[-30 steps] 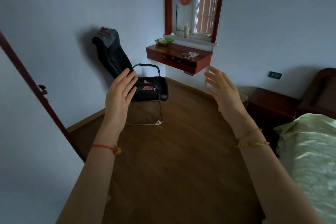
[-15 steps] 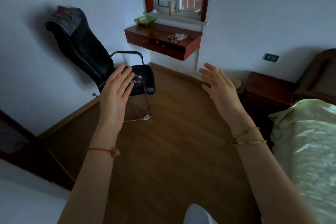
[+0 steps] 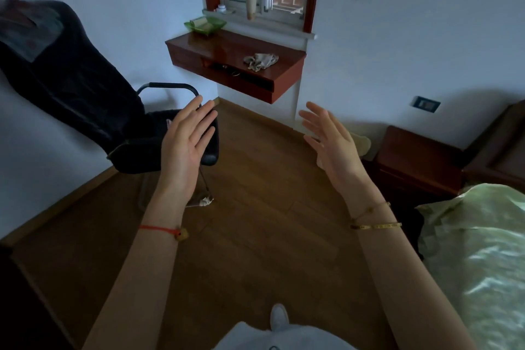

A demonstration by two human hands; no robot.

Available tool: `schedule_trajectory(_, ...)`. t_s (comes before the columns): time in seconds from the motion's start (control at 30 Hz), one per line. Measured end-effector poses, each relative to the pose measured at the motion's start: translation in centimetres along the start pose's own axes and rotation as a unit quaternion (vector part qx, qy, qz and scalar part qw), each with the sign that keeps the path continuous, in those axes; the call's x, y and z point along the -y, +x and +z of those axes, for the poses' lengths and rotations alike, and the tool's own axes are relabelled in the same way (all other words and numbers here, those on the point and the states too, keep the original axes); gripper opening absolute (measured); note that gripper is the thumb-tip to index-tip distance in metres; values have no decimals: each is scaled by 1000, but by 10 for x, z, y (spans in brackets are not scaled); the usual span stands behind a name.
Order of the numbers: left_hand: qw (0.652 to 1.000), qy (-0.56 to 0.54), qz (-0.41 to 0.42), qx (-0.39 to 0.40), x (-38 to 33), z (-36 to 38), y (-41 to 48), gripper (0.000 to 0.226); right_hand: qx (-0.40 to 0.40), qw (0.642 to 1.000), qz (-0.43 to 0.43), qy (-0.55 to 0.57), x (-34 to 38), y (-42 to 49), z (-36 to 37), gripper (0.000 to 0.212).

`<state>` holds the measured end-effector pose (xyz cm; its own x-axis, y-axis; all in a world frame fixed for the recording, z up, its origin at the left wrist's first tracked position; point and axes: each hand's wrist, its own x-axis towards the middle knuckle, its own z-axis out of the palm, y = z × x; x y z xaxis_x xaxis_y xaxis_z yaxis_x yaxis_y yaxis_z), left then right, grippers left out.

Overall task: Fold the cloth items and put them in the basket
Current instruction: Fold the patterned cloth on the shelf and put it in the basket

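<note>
My left hand (image 3: 186, 140) and my right hand (image 3: 331, 140) are raised in front of me over the wooden floor, palms facing each other, fingers spread, holding nothing. A dark garment (image 3: 65, 71) hangs over the back of a black chair (image 3: 159, 148) at the left, behind my left hand. A small crumpled pale cloth (image 3: 260, 60) lies on the wall-mounted wooden shelf (image 3: 235, 65) under the window. At the right edge lies pale green bedding (image 3: 483, 250). No basket is in view.
A green dish (image 3: 203, 25) sits on the shelf's left end, and a cup with a straw (image 3: 251, 4) stands on the windowsill. A dark wooden nightstand (image 3: 417, 159) stands at the right beside the bed. Bare wooden floor (image 3: 261, 236) lies between chair and bed.
The view has swung left and downward, so the chair and window have shifted right and up in frame. Both hands stay raised and empty, and my shoe and clothing now show at the bottom.
</note>
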<state>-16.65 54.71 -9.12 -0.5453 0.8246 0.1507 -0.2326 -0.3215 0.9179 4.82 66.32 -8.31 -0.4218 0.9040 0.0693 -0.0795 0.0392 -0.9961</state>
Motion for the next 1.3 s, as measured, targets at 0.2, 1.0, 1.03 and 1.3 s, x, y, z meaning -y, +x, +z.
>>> schedule_trajectory(0.2, 999, 1, 1, -42, 34, 30, 97, 46, 9, 1000, 2, -3, -8, 121, -27, 38)
schedule_trajectory(1.0, 999, 18, -16, -25, 121, 50, 548, 43, -4, 999, 23, 26, -57, 577, -18, 36)
schedule_trajectory(1.03, 999, 20, -18, -31, 123, 51, 566, 43, -5, 999, 25, 24, -59, 594, -17, 37)
schedule_trajectory(1.3, 998, 36, -17, -47, 169, 47, 695, 41, 15, 998, 41, 36, -96, 730, -10, 33)
